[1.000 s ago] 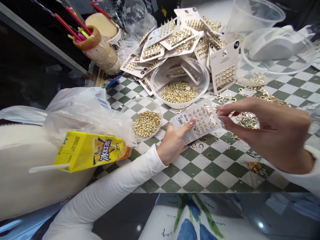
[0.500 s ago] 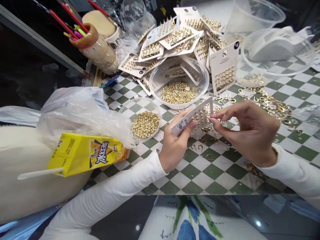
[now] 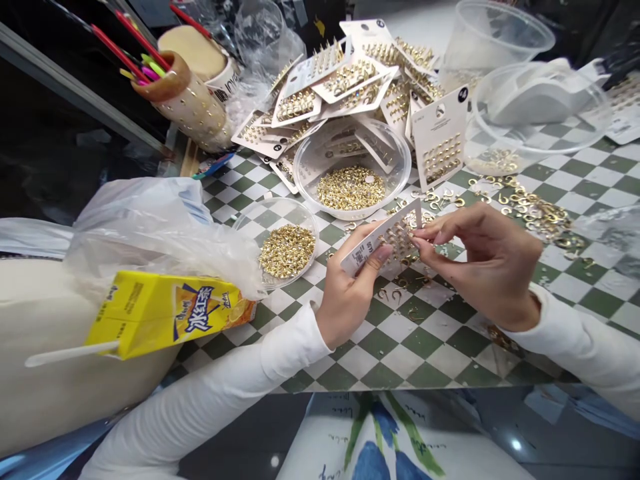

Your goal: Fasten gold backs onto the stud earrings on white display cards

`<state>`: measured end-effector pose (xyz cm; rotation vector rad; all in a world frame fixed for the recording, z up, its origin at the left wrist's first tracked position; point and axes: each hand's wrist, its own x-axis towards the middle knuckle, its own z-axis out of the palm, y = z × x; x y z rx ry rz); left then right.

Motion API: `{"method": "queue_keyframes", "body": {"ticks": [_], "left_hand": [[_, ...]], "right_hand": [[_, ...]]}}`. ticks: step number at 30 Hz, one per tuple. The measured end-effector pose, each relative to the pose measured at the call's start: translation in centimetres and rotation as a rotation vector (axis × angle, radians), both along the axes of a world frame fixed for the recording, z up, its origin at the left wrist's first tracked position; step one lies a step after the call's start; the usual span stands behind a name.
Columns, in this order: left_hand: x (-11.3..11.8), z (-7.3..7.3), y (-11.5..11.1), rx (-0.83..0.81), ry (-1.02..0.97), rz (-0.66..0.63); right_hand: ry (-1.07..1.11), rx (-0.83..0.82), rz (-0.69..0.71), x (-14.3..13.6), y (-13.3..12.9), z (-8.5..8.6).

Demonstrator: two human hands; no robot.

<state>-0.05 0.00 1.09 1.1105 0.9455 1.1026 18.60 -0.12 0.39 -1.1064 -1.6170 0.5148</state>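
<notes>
My left hand (image 3: 350, 287) grips a white earring card (image 3: 361, 255) by its lower end, thumb across the front. Rows of small gold earrings (image 3: 400, 235) are fixed on that card, which is held tilted above the table. Thumb and forefinger of my right hand (image 3: 480, 263) are pinched together at the card's right edge; whatever is between the fingertips is too small to make out. Just behind the hands stands a clear tub (image 3: 353, 213) with small gold pieces in it. To the left, a round clear lid (image 3: 240, 220) bears a heap of gold earring backs (image 3: 287, 251).
Filled earring cards (image 3: 350, 73) are piled at the back, one card (image 3: 440, 137) leaning upright. Loose gold hoops (image 3: 535, 210) lie on the checked table (image 3: 390, 343). Clear tubs (image 3: 540, 143) stand back right. A yellow drink carton (image 3: 165, 310), a plastic bag (image 3: 145, 220) and a pen holder (image 3: 187, 100) are left.
The whole view has shifted slightly left. My right hand stays pinched at the card's edge, its fingertips a little closer in over the card.
</notes>
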Motion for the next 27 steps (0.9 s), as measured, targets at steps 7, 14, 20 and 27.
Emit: {"method": "queue_keyframes", "body": {"ticks": [7, 14, 20, 27], "left_hand": [[0.0, -0.1, 0.1, 0.006, -0.005, -0.061], [0.1, -0.2, 0.1, 0.042, 0.018, -0.057], [0.4, -0.3, 0.1, -0.029, -0.04, -0.015], [0.3, -1.1, 0.1, -0.019, -0.054, -0.017]], "right_hand": [[-0.131, 0.074, 0.008, 0.3, -0.3, -0.2], [-0.102, 0.096, -0.008, 0.2, -0.2, -0.3], [-0.084, 0.086, -0.009, 0.1, -0.2, -0.3], [-0.062, 0.154, 0.012, 0.3, -0.1, -0.2]]}}
